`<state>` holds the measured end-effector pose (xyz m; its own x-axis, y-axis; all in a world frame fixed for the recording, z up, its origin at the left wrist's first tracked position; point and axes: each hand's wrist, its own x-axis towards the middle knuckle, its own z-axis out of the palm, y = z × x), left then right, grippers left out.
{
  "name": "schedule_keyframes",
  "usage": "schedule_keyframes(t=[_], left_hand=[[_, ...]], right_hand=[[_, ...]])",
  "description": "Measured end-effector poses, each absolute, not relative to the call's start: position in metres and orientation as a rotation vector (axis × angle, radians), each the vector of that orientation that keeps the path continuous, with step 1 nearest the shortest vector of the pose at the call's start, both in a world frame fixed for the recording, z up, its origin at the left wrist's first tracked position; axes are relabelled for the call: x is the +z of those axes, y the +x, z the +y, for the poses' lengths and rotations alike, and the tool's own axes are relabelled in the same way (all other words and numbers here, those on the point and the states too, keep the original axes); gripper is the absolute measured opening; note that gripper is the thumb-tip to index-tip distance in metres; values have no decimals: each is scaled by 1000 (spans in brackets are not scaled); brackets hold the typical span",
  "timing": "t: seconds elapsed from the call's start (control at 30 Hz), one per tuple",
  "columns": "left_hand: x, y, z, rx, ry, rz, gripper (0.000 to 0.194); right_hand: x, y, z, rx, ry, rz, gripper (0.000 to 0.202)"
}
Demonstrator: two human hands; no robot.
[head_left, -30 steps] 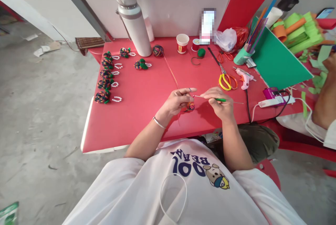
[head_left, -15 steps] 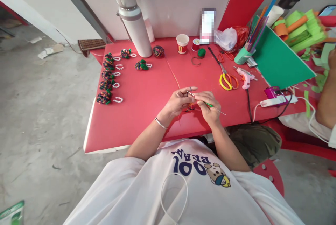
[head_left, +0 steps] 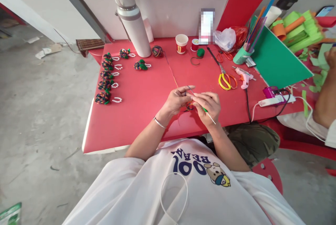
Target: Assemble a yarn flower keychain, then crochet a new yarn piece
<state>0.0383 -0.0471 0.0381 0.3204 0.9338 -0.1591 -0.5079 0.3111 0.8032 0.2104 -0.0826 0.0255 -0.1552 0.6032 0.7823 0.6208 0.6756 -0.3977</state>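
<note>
My right hand [head_left: 209,107] grips a thin crochet hook [head_left: 205,110] with a green handle part; its tip meets the fingers of my left hand. Multicoloured yarn [head_left: 172,72] runs from a dark yarn ball [head_left: 157,51] to my left hand [head_left: 177,100], which pinches a small multicoloured yarn piece [head_left: 189,106] below the fingers. Its left index finger is stretched out with yarn over it. Both hands nearly touch above the red table [head_left: 131,120].
Several yarn flowers [head_left: 103,98] with white bead loops lie at left. Behind stand a white flask [head_left: 133,25] and paper cup [head_left: 181,44]. Scissors [head_left: 224,81], a pink glue gun [head_left: 245,78] and a power strip [head_left: 277,101] lie right. Another person's arm [head_left: 325,95] is at far right.
The hook has turned in my right hand, its rear end now pointing more steeply down towards me. My left hand stays nearly in place. The view has shifted slightly.
</note>
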Motion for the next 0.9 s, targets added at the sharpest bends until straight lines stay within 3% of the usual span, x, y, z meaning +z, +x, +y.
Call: schedule_keyframes(t=[0.2,0.43,0.77,0.9], left_hand=[[41,37,-49,1033,666,636,52],[46,30,-47,961,630,652,48],[45,30,-45,977,716,687,45],[43,33,-47,981,736,676,48]], right_hand=[[20,207,-83,-173,-983,-1779,19],[37,230,-66,296,-781,-1866,27],[52,255,-67,590,-758,-1762,16],[39,244,-67,752,-734,-1568,22]])
